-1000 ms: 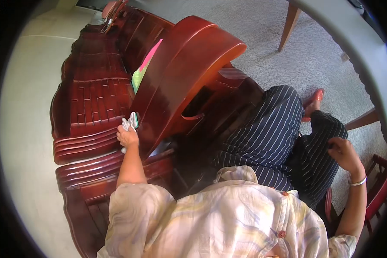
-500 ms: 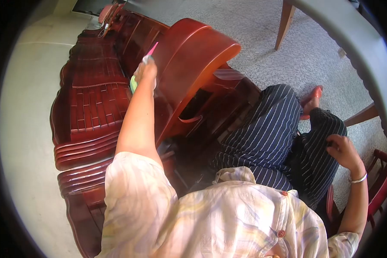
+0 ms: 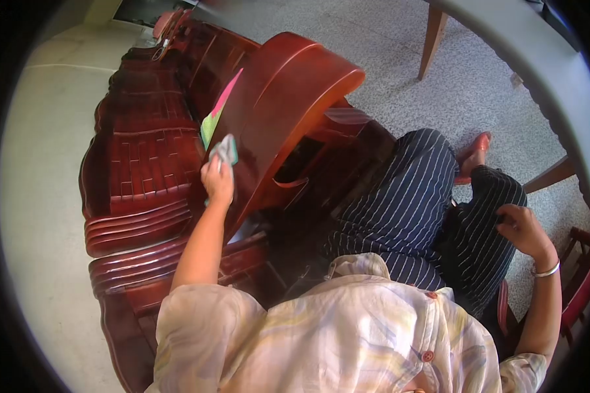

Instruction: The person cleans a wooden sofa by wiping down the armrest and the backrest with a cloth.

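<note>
My left hand (image 3: 217, 180) is closed on a crumpled pale grey and green cloth (image 3: 225, 150), which lies against the side of the dark red wooden armrest (image 3: 269, 98). Just beyond the cloth, a pink and green piece (image 3: 210, 126) shows along the armrest's inner edge. At the right, my right hand (image 3: 526, 232), with a silver bracelet on its wrist, rests by the knee of the striped trousers (image 3: 413, 190). Its fingers are loosely curled and apart, with nothing visible in them.
The slatted red bench seat (image 3: 144, 164) stretches away at the left, beside a pale surface (image 3: 46, 196). Pink items (image 3: 166, 23) sit at its far end. A grey table (image 3: 537, 72) with wooden legs stands at the upper right. A red chair (image 3: 580, 281) is at the right edge.
My left hand went forward along the armrest with the cloth to the pink and green piece, then came back partway. My right hand has stayed by the knee.
</note>
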`<state>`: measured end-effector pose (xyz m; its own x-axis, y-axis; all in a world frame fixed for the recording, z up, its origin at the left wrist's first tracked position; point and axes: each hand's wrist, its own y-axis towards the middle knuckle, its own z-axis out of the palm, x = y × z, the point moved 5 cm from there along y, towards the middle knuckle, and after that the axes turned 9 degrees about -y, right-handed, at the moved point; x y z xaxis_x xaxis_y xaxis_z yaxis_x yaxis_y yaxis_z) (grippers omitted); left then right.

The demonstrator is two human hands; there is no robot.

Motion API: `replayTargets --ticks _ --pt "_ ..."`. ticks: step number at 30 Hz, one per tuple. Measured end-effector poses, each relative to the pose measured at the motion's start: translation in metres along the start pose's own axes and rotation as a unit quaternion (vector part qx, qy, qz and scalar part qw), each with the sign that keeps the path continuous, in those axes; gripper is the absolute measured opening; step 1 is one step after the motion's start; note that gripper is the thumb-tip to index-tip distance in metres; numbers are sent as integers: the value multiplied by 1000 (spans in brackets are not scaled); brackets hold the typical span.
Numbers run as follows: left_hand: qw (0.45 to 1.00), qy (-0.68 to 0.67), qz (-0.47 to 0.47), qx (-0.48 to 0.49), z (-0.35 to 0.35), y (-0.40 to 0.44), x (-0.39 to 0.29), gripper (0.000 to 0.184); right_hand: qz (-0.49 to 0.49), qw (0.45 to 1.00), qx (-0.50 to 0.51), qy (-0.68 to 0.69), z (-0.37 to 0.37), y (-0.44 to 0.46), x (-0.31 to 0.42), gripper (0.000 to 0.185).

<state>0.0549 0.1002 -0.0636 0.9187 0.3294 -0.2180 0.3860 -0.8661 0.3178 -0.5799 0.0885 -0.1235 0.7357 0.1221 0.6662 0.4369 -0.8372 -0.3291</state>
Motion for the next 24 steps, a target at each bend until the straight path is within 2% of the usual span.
replayTargets --ticks 2,3,4,6,8,10,11,12,13,14,15,16,17,18,19,20,21,22,23,24 --pt "986 122 -114 2 -19 -27 52 40 14 1000 7 21 0 1 -2 25" --pt "975 170 -141 13 -29 -38 80 39 12 1000 8 20 1 1 -2 25" --pt "961 217 -168 25 -39 -48 89 38 11 1000 7 15 1 1 -3 25" --pt "934 260 -244 -22 -58 -64 87 36 9 1000 9 8 1 1 -3 24" --pt "933 234 -272 13 -60 -54 89 36 18 1000 10 20 2 2 -3 24" --pt "894 215 -392 15 -54 -39 93 37 25 999 15 21 1 4 -2 24" --pt "892 201 -401 51 -46 -27 89 38 34 999 19 23 2 4 -2 24" --pt "895 209 -388 68 -31 -10 107 38 35 999 20 23 2 4 -3 24" --pt "898 216 -373 86 -25 6 95 39 36 999 12 17 2 4 -3 24" --pt "911 157 -378 43 -18 17 81 40 37 999 5 12 2 4 -4 24" --pt "921 164 -348 61 -9 35 70 40 37 999 4 12 2 4 -4 24" --pt "930 126 -344 36 -11 43 30 40 31 999 3 5 2 4 -4 23" --pt "936 99 -333 58 0 59 24 40 25 1000 2 -3 2 4 -4 23" --pt "949 88 -303 9 0 66 -7 41 26 1000 2 -2 2 5 -3 23" --pt "957 102 -271 29 8 81 -15 43 27 1000 5 -1 2 5 -3 23" --pt "972 106 -200 56 15 94 -30 45 28 1000 8 -1 2 5 -2 23" --pt "975 68 -212 18 18 101 -50 43 28 1000 9 -1 2 6 -3 23" --pt "984 26 -173 38 19 105 -76 43 26 1000 8 -4 2 6 -3 23" --pt "985 34 -169 -1 30 116 -82 44 24 1000 8 -9 2 7 -3 23" --pt "995 30 -95 -14 37 123 -100 45 24 1000 8 -9 2 6 -3 23"
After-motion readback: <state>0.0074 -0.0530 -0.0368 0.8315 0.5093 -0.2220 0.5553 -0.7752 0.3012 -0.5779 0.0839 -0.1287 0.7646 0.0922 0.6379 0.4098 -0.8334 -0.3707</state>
